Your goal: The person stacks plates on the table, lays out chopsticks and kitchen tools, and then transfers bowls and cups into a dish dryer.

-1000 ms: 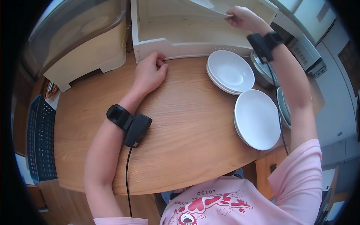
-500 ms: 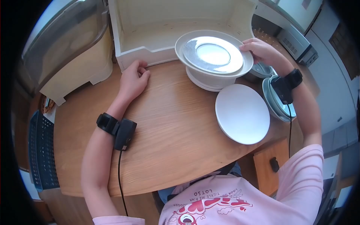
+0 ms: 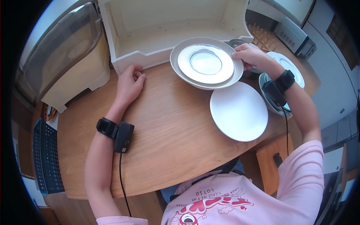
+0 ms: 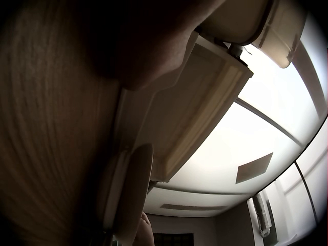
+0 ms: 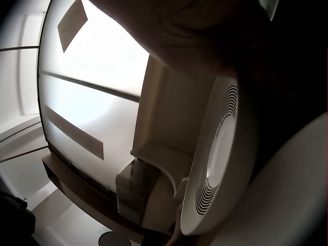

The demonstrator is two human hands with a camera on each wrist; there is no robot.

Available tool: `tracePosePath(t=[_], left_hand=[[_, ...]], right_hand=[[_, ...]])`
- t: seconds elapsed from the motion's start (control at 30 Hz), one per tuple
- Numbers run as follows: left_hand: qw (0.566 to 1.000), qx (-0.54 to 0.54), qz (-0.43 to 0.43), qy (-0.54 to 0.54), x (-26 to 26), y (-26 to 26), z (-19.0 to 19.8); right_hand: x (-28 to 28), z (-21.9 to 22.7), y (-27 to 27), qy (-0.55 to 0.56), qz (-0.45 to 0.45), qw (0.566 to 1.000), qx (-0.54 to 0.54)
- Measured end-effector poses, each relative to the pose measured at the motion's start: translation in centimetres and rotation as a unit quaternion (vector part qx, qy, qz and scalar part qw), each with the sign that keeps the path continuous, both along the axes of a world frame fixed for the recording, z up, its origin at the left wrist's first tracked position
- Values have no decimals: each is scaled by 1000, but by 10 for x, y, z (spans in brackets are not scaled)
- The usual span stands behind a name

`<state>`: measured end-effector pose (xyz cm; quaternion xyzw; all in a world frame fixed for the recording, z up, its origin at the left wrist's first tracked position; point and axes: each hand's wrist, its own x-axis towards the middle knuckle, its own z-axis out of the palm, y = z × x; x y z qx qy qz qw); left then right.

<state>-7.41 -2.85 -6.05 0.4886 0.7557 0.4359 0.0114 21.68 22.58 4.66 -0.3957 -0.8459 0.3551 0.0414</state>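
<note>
At the rim of a wide white dish (image 3: 174, 62), my right hand (image 3: 250, 56) pinches the right edge. Inside this dish lies a smaller ringed plate (image 3: 205, 63). The pair is over the spot of a bowl stack, now hidden; contact cannot be told. Nearer me is a white dish (image 3: 239, 112). My left hand (image 3: 129, 85) rests on the wooden table (image 3: 157, 123) by the white rack's front edge (image 3: 144, 63), fingers loosely curled, holding nothing. In the right wrist view, the ringed plate (image 5: 220, 154) sits within the dish beneath my hand (image 5: 189, 36).
Green-edged bowls (image 3: 267, 98) and white plates (image 3: 290, 69) stand at the right. A wooden peg rack (image 3: 262, 37) and a white appliance (image 3: 294, 39) are behind them. At the left are a lidded cream bin (image 3: 80, 71) and a dark blue basket (image 3: 48, 159).
My right hand has brought the wide dish and ringed plate out of the rack, toward me and over the bowls. The view has shifted; my left hand stays by the rack's edge.
</note>
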Motion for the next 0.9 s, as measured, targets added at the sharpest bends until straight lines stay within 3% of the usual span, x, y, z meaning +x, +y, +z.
tracePosePath(t=[0.4, 0.47, 0.67, 0.8, 0.9], left_hand=[[1000, 11, 4, 13, -1, 0, -2], [1000, 17, 21, 8, -4, 2, -6], [999, 24, 19, 15, -6, 1, -7], [1000, 18, 10, 18, -4, 2, -7], [1000, 17, 10, 17, -2, 2, -5]], right_hand=[[3, 3, -16, -21, 9, 986, 166], [6, -6, -6, 78, 46, 919, 384], [-7, 26, -36, 53, 56, 944, 321], [-17, 31, -53, 85, 137, 927, 337], [-31, 34, -74, 54, 154, 942, 294]])
